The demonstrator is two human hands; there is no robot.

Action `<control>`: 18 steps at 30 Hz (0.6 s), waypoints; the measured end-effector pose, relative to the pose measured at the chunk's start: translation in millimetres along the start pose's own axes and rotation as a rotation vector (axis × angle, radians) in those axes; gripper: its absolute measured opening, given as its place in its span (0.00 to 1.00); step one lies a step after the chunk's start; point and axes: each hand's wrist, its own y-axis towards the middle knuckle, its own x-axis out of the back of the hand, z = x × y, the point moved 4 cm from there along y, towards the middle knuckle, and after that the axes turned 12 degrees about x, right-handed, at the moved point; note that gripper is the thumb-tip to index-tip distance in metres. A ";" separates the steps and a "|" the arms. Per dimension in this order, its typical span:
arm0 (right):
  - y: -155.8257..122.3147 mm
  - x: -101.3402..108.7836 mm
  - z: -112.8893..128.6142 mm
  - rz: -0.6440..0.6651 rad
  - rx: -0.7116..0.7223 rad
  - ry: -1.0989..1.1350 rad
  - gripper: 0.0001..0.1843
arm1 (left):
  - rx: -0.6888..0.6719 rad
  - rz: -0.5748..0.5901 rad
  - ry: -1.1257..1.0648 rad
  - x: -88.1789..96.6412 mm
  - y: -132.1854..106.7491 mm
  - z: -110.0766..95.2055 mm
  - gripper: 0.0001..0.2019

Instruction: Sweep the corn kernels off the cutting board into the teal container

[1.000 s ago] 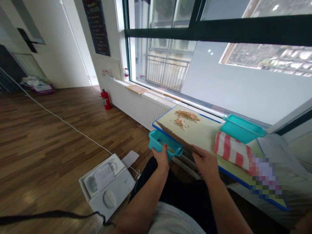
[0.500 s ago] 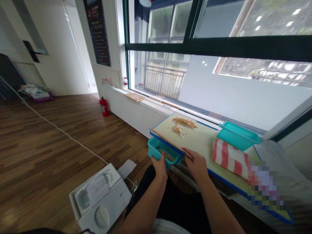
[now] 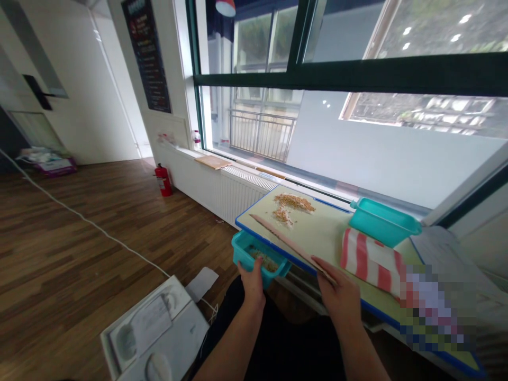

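Note:
My left hand [image 3: 252, 284] is closed on the near side of a turquoise plastic bin [image 3: 241, 253], thumb over its rim. Some loose grainy bits [image 3: 264, 259] lie inside the bin, which sits just below the front edge of the pale table [image 3: 321, 225]. In my right hand [image 3: 339, 291] is the near end of a long, thin, flat wooden strip [image 3: 283, 239], which slants across the table's blue front edge. Beyond the strip's far end, orange-brown grains mixed with white bits [image 3: 294, 202] lie in a loose pile on the tabletop.
A red-and-white striped cloth [image 3: 371, 259] and a second turquoise bin [image 3: 387, 219] are on the table to the right. The window [image 3: 254, 124] and radiator [image 3: 226, 193] border the far side. A white moulded box [image 3: 159, 328], a cable [image 3: 99, 230] and a fire extinguisher [image 3: 162, 180] are on the floor.
My right hand has moved right with the wooden strip, whose far end now lies inward from the table's edge. My left hand still holds the bin below the edge. The view has shifted slightly.

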 end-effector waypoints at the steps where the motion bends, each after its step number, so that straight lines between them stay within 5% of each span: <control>1: -1.9 0.9 -4.1 -0.004 -0.022 -0.040 0.19 | 0.017 0.001 -0.004 -0.1 -0.4 -0.5 0.49; 18: -20.0 16.9 12.9 -0.060 -0.047 -0.025 0.17 | 0.006 -0.017 -0.075 -2.1 -10.2 -11.1 0.40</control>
